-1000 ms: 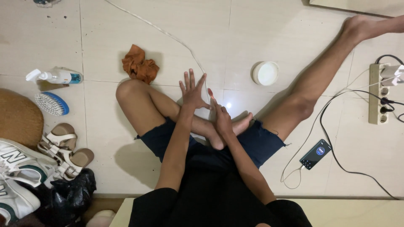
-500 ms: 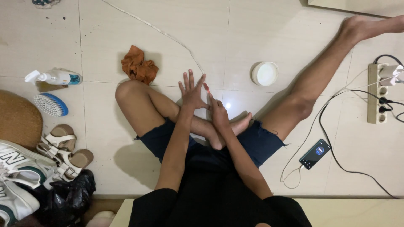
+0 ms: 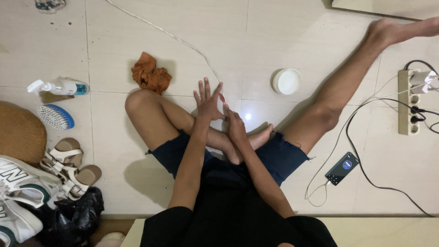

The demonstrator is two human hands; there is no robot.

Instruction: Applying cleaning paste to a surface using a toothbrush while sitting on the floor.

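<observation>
I sit on a tiled floor with my left leg folded and my right leg stretched out to the far right. My left hand [image 3: 208,101] is held up over the folded leg with its fingers spread and holds nothing. Just right of it, my right hand [image 3: 236,126] pinches a small thin red-tipped tool [image 3: 222,97], whose tip is next to the left hand's outermost finger. The frame is too small to tell what kind of tool it is.
An orange cloth [image 3: 150,73] and a white round tub [image 3: 286,81] lie ahead. At the left are a spray bottle [image 3: 59,86], a blue brush [image 3: 56,116], sandals [image 3: 68,164], sneakers [image 3: 16,183] and a black bag [image 3: 77,215]. A power strip [image 3: 408,101] and a cabled phone [image 3: 342,168] are on the right.
Both hands stay in nearly the same place. The red-tipped tool has come up beside the spread left hand's fingers.
</observation>
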